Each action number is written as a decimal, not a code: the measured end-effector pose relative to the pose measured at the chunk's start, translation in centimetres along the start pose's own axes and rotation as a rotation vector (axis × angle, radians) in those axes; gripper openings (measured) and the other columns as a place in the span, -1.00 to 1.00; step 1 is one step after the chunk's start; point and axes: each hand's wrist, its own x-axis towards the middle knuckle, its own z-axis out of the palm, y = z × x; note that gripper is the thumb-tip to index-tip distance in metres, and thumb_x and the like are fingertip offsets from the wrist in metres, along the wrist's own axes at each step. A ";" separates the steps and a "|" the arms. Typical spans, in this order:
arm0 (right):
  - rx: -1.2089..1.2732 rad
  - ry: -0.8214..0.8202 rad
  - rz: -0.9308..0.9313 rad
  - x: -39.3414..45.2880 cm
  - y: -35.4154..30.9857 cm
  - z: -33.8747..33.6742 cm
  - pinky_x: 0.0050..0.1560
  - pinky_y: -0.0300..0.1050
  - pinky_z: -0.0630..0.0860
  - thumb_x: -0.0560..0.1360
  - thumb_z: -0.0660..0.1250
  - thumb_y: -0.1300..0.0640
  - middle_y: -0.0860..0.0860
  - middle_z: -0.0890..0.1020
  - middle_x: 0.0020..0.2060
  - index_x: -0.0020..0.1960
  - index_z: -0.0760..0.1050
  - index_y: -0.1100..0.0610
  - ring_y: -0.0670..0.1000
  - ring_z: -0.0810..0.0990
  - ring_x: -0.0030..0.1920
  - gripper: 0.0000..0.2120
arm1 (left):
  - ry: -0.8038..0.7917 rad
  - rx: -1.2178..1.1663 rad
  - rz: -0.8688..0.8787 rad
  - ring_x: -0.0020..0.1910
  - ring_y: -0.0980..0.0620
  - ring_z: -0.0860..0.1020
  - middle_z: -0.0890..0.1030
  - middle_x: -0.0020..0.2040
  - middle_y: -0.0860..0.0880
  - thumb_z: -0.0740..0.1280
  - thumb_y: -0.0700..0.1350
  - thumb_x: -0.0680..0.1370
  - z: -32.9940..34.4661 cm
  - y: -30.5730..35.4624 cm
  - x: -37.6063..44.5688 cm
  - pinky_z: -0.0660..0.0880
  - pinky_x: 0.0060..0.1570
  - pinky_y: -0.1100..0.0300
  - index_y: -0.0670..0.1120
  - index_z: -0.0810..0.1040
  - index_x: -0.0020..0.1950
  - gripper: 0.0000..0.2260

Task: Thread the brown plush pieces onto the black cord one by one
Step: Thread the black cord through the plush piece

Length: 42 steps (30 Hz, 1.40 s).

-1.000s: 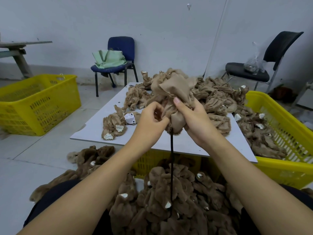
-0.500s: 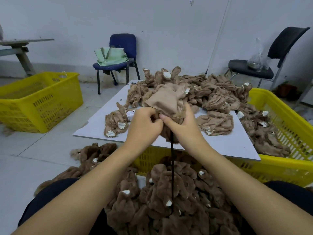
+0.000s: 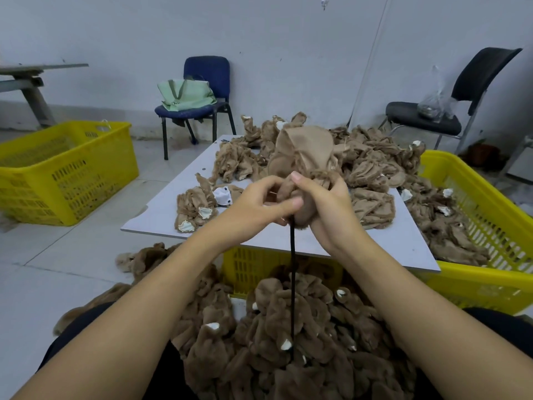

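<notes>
I hold one brown plush piece [image 3: 302, 153] up over the white board [image 3: 161, 215]. My right hand [image 3: 326, 209] grips its lower bunched end, thumb on top. My left hand [image 3: 259, 209] pinches at the same spot, where the top of the black cord [image 3: 292, 284] meets the plush. The cord hangs straight down from my fingers into a heap of threaded brown plush pieces [image 3: 288, 342] on my lap. A loose pile of unthreaded plush pieces [image 3: 360, 160] lies on the board behind my hands.
A yellow crate [image 3: 490, 241] with more plush stands under and right of the board. Another yellow crate [image 3: 66, 168] sits on the floor at left. A blue chair [image 3: 207, 82] with a green bag and a black chair [image 3: 476, 82] stand by the wall.
Both hands dropped with the plush piece, then rose a little. My left thumb and fingers now pinch at the cord's top against the plush.
</notes>
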 end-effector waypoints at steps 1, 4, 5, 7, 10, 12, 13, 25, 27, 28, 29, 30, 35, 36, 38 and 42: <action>0.031 -0.049 0.042 0.1 -0.2 -0.2 -0.37 -0.06 0.50 0.55 0.43 0.19 0.28 0.60 -0.18 0.20 0.38 0.32 0.20 0.60 -0.18 -0.65 | -0.026 0.079 0.015 0.14 0.05 0.62 0.63 0.14 -0.05 0.42 -0.08 0.59 -0.3 -0.3 0.0 0.61 0.14 -0.01 -0.12 0.54 0.25 -0.73; 0.047 -0.209 0.140 0.5 -0.1 -1.3 -0.28 -0.03 0.55 0.57 0.36 0.30 0.26 0.62 -0.16 0.00 0.47 0.35 0.19 0.55 -0.14 -0.88 | 0.125 0.124 0.075 0.08 -0.04 0.64 0.65 0.08 -0.15 0.46 -0.24 0.54 0.0 -0.8 0.2 0.62 0.08 0.09 -0.21 0.56 0.19 -0.76; 0.037 -0.236 0.141 0.6 0.0 -1.6 -0.21 -0.06 0.59 0.56 0.36 0.33 0.22 0.65 -0.15 0.03 0.51 0.35 0.17 0.59 -0.14 -0.91 | 0.187 0.085 0.084 0.02 -0.10 0.65 0.65 0.04 -0.21 0.45 -0.29 0.54 0.2 -0.9 0.3 0.64 -0.01 0.10 -0.24 0.58 0.15 -0.80; -0.010 -0.218 0.106 0.9 0.3 -1.8 -0.05 -0.07 0.63 0.52 0.41 0.32 0.19 0.70 -0.04 0.15 0.55 0.36 0.12 0.69 -0.04 -0.78 | 0.259 0.004 0.091 -0.11 -0.12 0.67 0.66 -0.07 -0.22 0.42 -0.32 0.56 0.4 -0.9 0.5 0.65 -0.18 0.16 -0.23 0.61 0.08 -0.88; -0.075 -0.134 0.035 1.1 0.4 -1.8 -0.01 -0.10 0.65 0.41 0.52 0.16 0.17 0.73 0.04 0.19 0.59 0.28 0.13 0.72 0.07 -0.60 | 0.300 -0.016 0.126 -0.21 -0.01 0.68 0.68 -0.18 -0.10 0.35 -0.28 0.62 0.5 -1.1 0.7 0.62 -0.25 0.20 -0.10 0.65 -0.03 -0.88; -0.130 -0.089 -0.011 1.3 0.4 -1.8 0.03 -0.02 0.66 0.42 0.55 0.14 0.17 0.73 0.05 0.21 0.59 0.26 0.15 0.72 0.09 -0.59 | 0.293 -0.004 0.120 -0.31 -0.05 0.66 0.66 -0.20 -0.16 0.28 -0.23 0.66 0.9 -1.1 0.7 0.61 -0.34 0.13 -0.10 0.64 -0.02 -0.84; -0.152 -0.076 -0.037 1.4 0.4 -1.7 0.06 0.02 0.66 0.46 0.53 0.17 0.18 0.72 0.05 0.22 0.59 0.25 0.16 0.72 0.09 -0.63 | 0.289 0.012 0.118 -0.36 -0.05 0.64 0.64 -0.24 -0.14 0.26 -0.21 0.68 1.2 -1.1 0.7 0.59 -0.39 0.11 -0.07 0.63 -0.01 -0.83; -0.123 -0.238 0.016 1.2 -0.2 -2.1 0.20 0.03 0.60 0.61 0.34 0.24 0.17 0.67 0.20 0.29 0.52 0.18 0.16 0.65 0.23 -0.75 | 0.264 0.119 0.228 -0.14 -0.11 0.64 0.64 -0.15 -0.11 0.44 -0.27 0.53 0.2 -1.0 -0.1 0.61 -0.16 -0.14 -0.14 0.58 -0.04 -0.92; -0.111 -0.260 0.029 1.1 -0.3 -2.1 0.15 0.02 0.61 0.58 0.37 0.23 0.16 0.68 0.17 0.27 0.53 0.16 0.17 0.66 0.20 -0.73 | 0.249 0.127 0.243 -0.12 -0.12 0.64 0.63 -0.13 -0.12 0.45 -0.27 0.51 0.2 -1.0 -0.2 0.61 -0.12 -0.14 -0.13 0.58 -0.04 -0.90; -0.116 -0.262 0.034 1.1 -0.3 -2.1 0.10 0.00 0.62 0.54 0.38 0.23 0.14 0.70 0.12 0.24 0.54 0.15 0.15 0.68 0.14 -0.73 | 0.242 0.132 0.256 -0.11 -0.12 0.63 0.63 -0.12 -0.12 0.45 -0.29 0.50 0.1 -1.1 -0.3 0.61 -0.11 -0.12 -0.12 0.58 -0.04 -0.88; -0.125 -0.262 0.037 1.1 -0.4 -2.0 0.01 -0.04 0.63 0.51 0.38 0.23 0.11 0.72 0.04 0.21 0.55 0.13 0.11 0.70 0.06 -0.72 | 0.234 0.136 0.268 -0.11 -0.12 0.63 0.62 -0.12 -0.12 0.45 -0.30 0.49 0.1 -1.1 -0.3 0.61 -0.12 -0.11 -0.12 0.58 -0.04 -0.86; -0.145 -0.261 0.038 1.0 -0.4 -1.9 -0.09 -0.08 0.61 0.47 0.36 0.24 0.08 0.72 -0.05 0.18 0.55 0.11 0.07 0.70 -0.05 -0.72 | 0.225 0.140 0.276 -0.11 -0.12 0.63 0.62 -0.11 -0.12 0.46 -0.31 0.48 0.0 -1.1 -0.3 0.61 -0.12 -0.10 -0.13 0.58 -0.03 -0.86; -0.291 -0.182 0.046 0.6 -0.1 -1.1 -0.20 -0.01 0.45 0.29 0.24 0.24 0.12 0.58 -0.19 0.12 0.53 0.08 0.11 0.51 -0.20 -0.60 | 0.149 0.171 0.307 -0.16 0.12 0.64 0.65 -0.16 0.09 0.47 -0.35 0.45 1.0 -0.8 -0.4 0.62 -0.18 0.20 -0.07 0.62 -0.03 -0.79; -0.293 -0.179 0.040 0.5 0.0 -1.0 -0.18 -0.01 0.47 0.28 0.24 0.23 0.11 0.59 -0.13 0.13 0.52 0.06 0.10 0.53 -0.15 -0.58 | 0.143 0.173 0.309 -0.19 0.16 0.62 0.63 -0.19 0.13 0.47 -0.35 0.45 1.2 -0.8 -0.5 0.60 -0.21 0.23 -0.02 0.61 -0.06 -0.76; -0.273 -0.196 0.009 0.2 0.4 -0.9 -0.15 -0.10 0.55 0.30 0.30 0.19 0.05 0.63 -0.05 0.18 0.50 0.05 -0.01 0.63 -0.10 -0.56 | 0.151 0.180 0.279 -0.24 0.11 0.59 0.61 -0.22 0.10 0.47 -0.34 0.47 1.3 -1.0 -0.4 0.55 -0.26 0.22 0.00 0.57 -0.11 -0.76; -0.373 -0.123 -0.061 -0.4 1.8 -0.6 0.11 -0.15 0.64 0.28 0.56 -0.14 0.01 0.66 0.16 0.41 0.39 0.13 -0.08 0.67 0.15 -0.20 | 0.100 0.268 0.162 -0.31 0.07 0.45 0.50 -0.30 -0.04 0.43 -0.31 0.51 1.2 -1.7 -0.3 0.39 -0.30 0.22 -0.22 0.49 -0.19 -0.85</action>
